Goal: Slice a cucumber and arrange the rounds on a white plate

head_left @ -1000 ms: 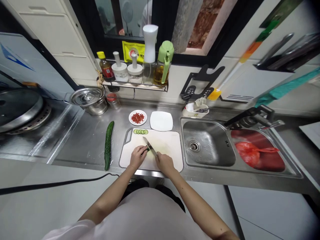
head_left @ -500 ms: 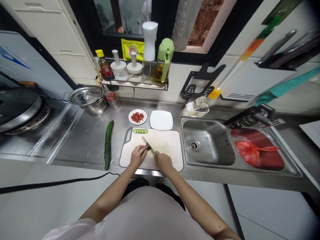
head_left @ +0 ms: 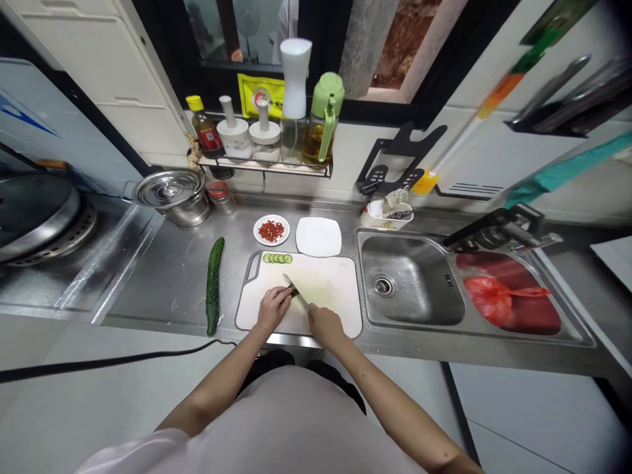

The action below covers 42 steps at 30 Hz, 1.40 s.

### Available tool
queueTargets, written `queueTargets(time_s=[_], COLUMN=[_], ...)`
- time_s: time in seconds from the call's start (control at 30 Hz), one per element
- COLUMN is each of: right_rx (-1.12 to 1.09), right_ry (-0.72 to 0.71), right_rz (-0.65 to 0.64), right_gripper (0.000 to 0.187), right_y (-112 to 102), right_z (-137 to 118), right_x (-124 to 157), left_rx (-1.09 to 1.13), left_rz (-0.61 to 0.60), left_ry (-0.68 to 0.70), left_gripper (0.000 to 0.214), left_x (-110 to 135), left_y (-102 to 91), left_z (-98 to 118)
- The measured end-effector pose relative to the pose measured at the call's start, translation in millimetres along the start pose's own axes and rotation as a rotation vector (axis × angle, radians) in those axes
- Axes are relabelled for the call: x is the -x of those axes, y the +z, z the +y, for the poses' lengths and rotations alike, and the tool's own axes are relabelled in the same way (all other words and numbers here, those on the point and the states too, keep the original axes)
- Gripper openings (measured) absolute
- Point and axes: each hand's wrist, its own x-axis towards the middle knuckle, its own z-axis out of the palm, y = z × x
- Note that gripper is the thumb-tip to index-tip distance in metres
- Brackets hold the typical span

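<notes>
My right hand [head_left: 326, 325] is closed round the handle of a knife [head_left: 297, 292], whose blade points up and left over the white cutting board [head_left: 340, 289]. My left hand [head_left: 274, 308] grips a short dark green piece of cucumber [head_left: 294, 290] beside the blade, and the fingers hide much of it. Along the board's far edge lies a row of several cucumber slices [head_left: 277, 259]. A whole cucumber [head_left: 214, 286] rests on the steel counter left of the board.
Behind the board stand a small plate of chopped red pieces [head_left: 271, 230] and a white square plate [head_left: 318, 237]. At right is the steel sink [head_left: 412, 280] with a red bag [head_left: 488, 301]. A lidded pot [head_left: 172, 196] stands back left, below a shelf of bottles [head_left: 266, 164].
My right hand and the knife have shifted slightly, toward the right and nearer to me. My left hand stays nearly in place on the cucumber piece.
</notes>
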Motion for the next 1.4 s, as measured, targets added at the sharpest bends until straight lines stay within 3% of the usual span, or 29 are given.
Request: queueTargets(time_s=[0.3, 0.6, 0.83, 1.17, 1.4], right_rx=[0.014, 0.003, -0.005, 0.0, 0.017], right_ry=[-0.039, -0.006, -0.043, -0.024, -0.054], right_rz=[0.088, 0.013, 0.081, 0.04, 0.103], right_gripper=[0.028, 0.027, 0.029, 0.029, 0.027], right_y=[-3, 3, 1, 7, 12], right_z=[-13, -2, -12, -5, -10], right_x=[-19, -8, -23, -18, -34], left_rx=[-0.007, 0.003, -0.009, 0.002, 0.006], left_rz=[-0.002, 0.0, -0.011, -0.012, 0.0], left_ry=[-0.002, 0.001, 0.001, -0.014, -0.002], left_gripper=[0.025, 0.025, 0.026, 0.025, 0.025], left_x=[1, 2, 2, 2, 2], left_y=[2.2, 3.9, 4.0, 3.6, 3.4], left_z=[-2, -4, -5, -4, -3])
